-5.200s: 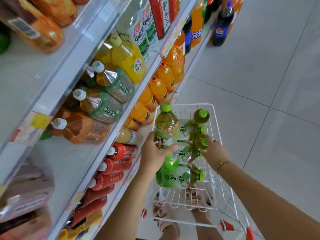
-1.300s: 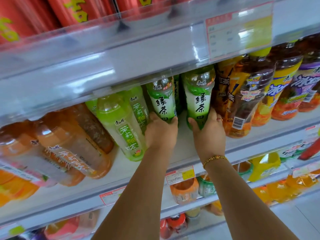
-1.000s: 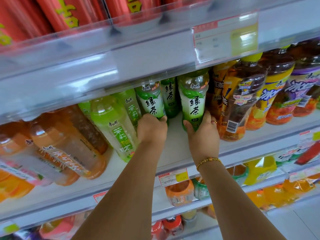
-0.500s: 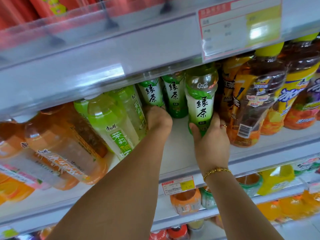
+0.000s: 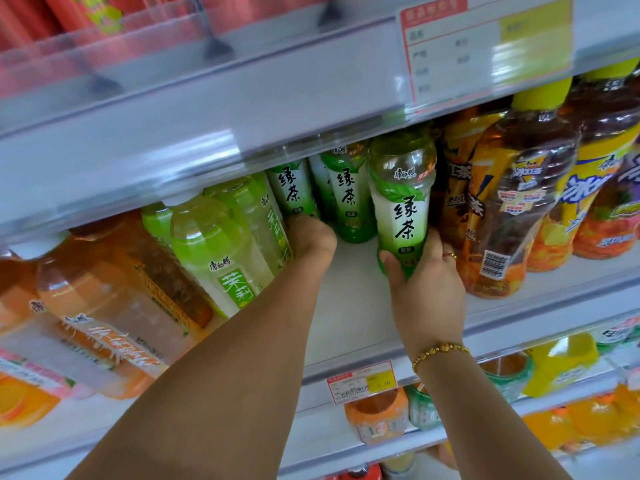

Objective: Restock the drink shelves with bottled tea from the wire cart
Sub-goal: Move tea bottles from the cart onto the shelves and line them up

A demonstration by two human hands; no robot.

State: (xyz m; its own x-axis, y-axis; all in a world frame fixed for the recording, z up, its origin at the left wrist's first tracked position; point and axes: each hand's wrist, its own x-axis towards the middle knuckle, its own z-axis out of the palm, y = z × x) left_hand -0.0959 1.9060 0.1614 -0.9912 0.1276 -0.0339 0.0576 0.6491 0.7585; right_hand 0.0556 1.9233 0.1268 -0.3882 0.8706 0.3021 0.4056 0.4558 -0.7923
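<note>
Shop shelving fills the view, white boards stacked one above another and packed with drinks. Nearest, two bare forearms reach up from the bottom edge, and the right wrist wears a gold bead bracelet point(image 5: 440, 351). Under the arms, orange-capped bottles point(image 5: 375, 414) stand on a lower level. A small price label point(image 5: 362, 381) sits on the front rail of the middle shelf point(image 5: 349, 306), between the two arms.

On that shelf the right hand point(image 5: 427, 289) grips the foot of the front green tea bottle point(image 5: 403, 202). The thumb presses up its left side and the other fingers, one ringed, wrap round the right, closed snugly to the bottle's width. The bottle is upright, just beside the brown iced tea bottles point(image 5: 512, 209); the hand hides whether its base rests on the board.

Further in, the left hand point(image 5: 311, 237) lies against the foot of the left green tea bottle point(image 5: 291, 192), with pale jasmine tea bottles point(image 5: 221, 258) on its other side. Only its back and bent knuckles show. The fingers fold out of sight, so whether they clasp the bottle cannot be told. A rear green tea bottle point(image 5: 346, 199) stands deeper, between the other two. Orange drink bottles point(image 5: 104, 306) fill the far left.

Overhead, a large price card point(image 5: 485, 46) hangs on the upper rail, with blurred red bottles point(image 5: 52, 15) behind it.
</note>
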